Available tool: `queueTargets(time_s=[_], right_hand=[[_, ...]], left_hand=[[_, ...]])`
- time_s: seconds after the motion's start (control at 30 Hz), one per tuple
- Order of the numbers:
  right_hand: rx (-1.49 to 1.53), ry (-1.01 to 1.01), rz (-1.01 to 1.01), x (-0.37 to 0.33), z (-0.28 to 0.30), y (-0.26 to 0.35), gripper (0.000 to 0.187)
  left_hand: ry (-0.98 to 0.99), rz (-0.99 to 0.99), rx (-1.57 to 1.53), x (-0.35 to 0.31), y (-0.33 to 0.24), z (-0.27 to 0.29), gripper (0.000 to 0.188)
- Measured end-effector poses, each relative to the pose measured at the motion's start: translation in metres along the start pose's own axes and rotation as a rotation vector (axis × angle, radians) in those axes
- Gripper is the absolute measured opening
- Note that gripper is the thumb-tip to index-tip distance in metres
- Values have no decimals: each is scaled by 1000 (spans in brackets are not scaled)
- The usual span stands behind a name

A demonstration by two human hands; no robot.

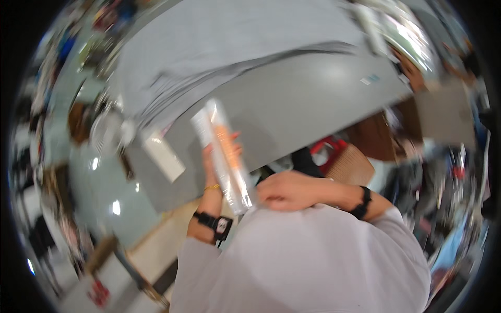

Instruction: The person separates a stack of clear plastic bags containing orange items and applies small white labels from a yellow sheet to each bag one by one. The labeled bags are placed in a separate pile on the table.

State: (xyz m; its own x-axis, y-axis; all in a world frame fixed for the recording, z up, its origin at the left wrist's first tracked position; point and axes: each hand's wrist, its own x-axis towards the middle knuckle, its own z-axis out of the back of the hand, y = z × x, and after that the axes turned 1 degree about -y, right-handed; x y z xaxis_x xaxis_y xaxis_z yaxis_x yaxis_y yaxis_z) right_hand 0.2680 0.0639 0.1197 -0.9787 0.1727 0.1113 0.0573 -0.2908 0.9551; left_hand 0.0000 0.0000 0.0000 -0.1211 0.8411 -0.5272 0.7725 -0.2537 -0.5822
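A long, narrow clear plastic package (225, 156) with an orange part inside is held up in front of my body, its two shiny lengths side by side. My left hand (210, 161) is closed around it from behind, fingertips showing past its right edge. Close to the lower end of the package is my right hand (287, 191), its fingers curled in against my light shirt. Whatever those fingers may hold is hidden. A flat white oblong piece (164, 156) lies on the grey table (292, 104), to the left of my left hand.
Grey cloth (235, 31) with loose folds covers the table's far side. An open cardboard box (443, 112) stands beyond the right edge, near another person's hand (412, 70). A woven brown thing (349, 169) sits below the table edge. Blurred clear plastic (107, 133) is at left.
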Motion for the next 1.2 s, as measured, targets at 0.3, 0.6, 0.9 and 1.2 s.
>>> queueTargets(time_s=[0.3,0.6,0.9,1.2], right_hand=[[213,-418,-205,-90,-37,17,21],[112,-1579,-583,-413,1,-97,22],[219,-1490,-1724,-591,-249,-339,145],[735,-1848,-1429,-459,-330,-288,110]], left_hand=[[134,114,117,21,39,-55,65],[-22,-124,148,169,1,-103,72],[165,468,742,211,23,-118,74],[206,603,840,237,71,-192,82]])
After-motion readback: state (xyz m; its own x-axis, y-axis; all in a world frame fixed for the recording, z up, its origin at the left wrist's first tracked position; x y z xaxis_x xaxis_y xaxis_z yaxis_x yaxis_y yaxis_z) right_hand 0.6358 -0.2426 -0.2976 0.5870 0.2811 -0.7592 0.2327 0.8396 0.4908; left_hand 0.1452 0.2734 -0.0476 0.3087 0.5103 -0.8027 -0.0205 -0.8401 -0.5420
